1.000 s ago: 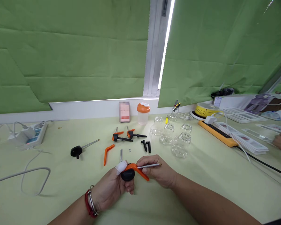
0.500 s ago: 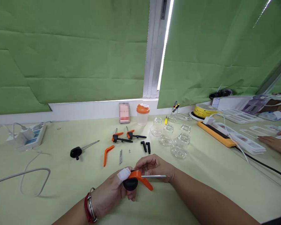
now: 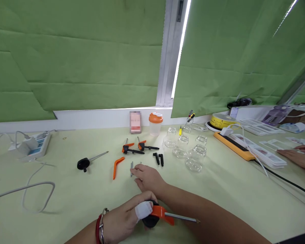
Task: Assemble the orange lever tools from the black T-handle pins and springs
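My left hand (image 3: 127, 217), with white tape round its thumb, grips a part with a black rounded body (image 3: 151, 221), an orange lever (image 3: 159, 211) and a metal rod (image 3: 181, 217) pointing right. My right hand (image 3: 149, 178) stretches past it, palm down, fingers apart, with fingertips at the thin metal pins (image 3: 131, 165). Whether it touches them I cannot tell. Left of the pins lies a loose orange lever (image 3: 117, 166). Farther left rests a similar black part with a metal rod (image 3: 83, 164). Two small black handles (image 3: 159, 159) lie behind my right hand.
Two orange-and-black assemblies (image 3: 132, 149) lie farther back, before an orange-lidded cup (image 3: 155, 124) and a phone-like panel (image 3: 135, 122). Several clear glasses (image 3: 194, 164) stand right. Power strips (image 3: 235, 146) and cables flank the table. Another person's hand (image 3: 296, 158) is at far right.
My right hand has left the orange-levered part and moved forward and left to the metal pins. My left hand, still holding the part, has come nearer and slightly right.
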### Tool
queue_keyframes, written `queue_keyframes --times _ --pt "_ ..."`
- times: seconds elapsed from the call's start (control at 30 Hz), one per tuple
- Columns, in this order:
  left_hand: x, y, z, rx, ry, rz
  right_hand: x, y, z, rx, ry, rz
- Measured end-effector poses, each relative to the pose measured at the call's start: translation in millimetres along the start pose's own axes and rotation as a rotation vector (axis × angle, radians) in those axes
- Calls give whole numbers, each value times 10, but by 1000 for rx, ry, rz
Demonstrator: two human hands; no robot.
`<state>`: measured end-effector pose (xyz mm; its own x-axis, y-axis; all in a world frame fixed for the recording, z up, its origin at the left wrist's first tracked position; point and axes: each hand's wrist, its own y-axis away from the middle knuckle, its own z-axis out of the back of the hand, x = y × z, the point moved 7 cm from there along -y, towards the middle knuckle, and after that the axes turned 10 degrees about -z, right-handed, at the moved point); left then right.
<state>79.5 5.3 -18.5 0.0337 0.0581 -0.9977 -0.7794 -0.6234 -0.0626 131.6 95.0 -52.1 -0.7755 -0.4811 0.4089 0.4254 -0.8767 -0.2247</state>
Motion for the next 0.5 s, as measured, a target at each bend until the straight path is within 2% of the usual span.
queue_keyframes --times 0.1,0.27,0.4,0.5 --pt "-24 -27 8 -18 30 -11 43 -81 -68 19 140 20" --pt "-30 -38 48 -51 41 -7 34 -85 -141 45 222 39" --pt "12 -22 87 -76 68 -5 3 -29 -131 60 187 88" --pt "25 -30 124 -134 159 -58 25 61 -53 148 92 148"
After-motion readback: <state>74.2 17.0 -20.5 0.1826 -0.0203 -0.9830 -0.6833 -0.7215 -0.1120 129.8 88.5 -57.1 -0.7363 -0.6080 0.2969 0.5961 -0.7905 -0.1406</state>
